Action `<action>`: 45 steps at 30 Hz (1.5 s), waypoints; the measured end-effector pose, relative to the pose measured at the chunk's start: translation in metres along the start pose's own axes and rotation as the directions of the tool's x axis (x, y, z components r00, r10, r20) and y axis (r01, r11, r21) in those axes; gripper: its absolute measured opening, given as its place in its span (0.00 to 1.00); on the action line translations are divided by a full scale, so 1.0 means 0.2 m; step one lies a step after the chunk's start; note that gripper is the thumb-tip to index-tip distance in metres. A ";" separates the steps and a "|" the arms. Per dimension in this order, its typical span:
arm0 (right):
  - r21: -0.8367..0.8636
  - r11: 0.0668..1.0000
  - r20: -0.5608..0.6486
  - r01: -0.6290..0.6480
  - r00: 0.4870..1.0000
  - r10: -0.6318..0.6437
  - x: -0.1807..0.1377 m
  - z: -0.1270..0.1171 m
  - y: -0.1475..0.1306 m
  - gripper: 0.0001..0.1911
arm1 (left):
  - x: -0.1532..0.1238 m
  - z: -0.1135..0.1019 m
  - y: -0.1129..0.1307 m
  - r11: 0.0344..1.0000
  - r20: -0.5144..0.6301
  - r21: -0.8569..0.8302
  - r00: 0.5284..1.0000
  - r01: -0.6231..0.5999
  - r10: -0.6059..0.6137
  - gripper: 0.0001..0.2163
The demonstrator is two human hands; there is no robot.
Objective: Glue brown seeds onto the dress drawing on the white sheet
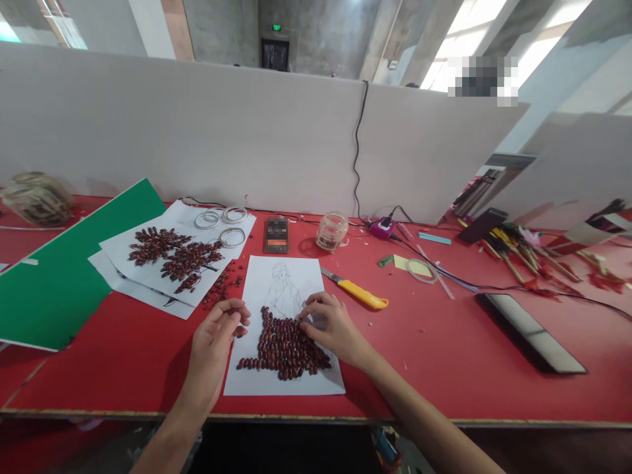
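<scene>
red bench: fills most of the lower half of the frame, its front edge running along the bottom.
green board: lies slanted at the left of the frame.
drawing sheet: lies flat at the lower centre of the frame, between the hands; its long axis runs bottom to top, and the drawn figure has its head toward the top.
bean patch: covers the lower drawing in rows, one jutting left; head and upper body are bare pencil line, so the covering looks well along but unfinished, the upper part left.
right hand: fingertips bent down at the patch's upper right edge; whether they pinch anything, i cannot tell.
left hand: half curled by the sheet's left edge; a dark bean shows at its fingertips, held or lying, i cannot tell.
yellow cutter: right of the sheet, blade toward the upper left.
glass jar: upright, just above centre.
loose beans: scattered left of the sheet.
</scene>
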State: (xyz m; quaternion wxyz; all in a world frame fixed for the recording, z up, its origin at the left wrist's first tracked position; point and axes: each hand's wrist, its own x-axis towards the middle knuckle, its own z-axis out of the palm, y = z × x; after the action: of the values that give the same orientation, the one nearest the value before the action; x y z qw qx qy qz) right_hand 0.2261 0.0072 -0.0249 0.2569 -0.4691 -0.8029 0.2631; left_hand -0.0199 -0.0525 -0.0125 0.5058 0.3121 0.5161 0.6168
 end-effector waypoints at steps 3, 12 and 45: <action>0.002 1.000 0.000 0.012 1.000 -0.012 -0.01 0.00 0.00 0.07 | 0.00 -0.01 0.01 1.000 0.008 -0.009 1.000 -0.003 0.003 0.13; -0.180 0.962 -0.025 0.206 0.976 -0.214 -0.13 -0.03 0.01 0.21 | 0.00 -0.06 -0.03 0.993 0.014 0.093 0.998 -0.065 0.064 0.12; -0.391 0.831 0.206 0.396 0.918 -0.340 -0.23 0.05 -0.08 0.26 | 0.00 -0.13 -0.15 -0.061 0.762 0.593 0.535 -0.803 0.365 0.18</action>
State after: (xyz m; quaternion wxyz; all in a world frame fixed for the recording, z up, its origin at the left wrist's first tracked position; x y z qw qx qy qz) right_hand 0.2291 -0.0417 -0.0303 0.1426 -0.3323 -0.9306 0.0566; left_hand -0.0351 -0.0621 -0.0488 -0.0229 0.8436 0.4618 0.2729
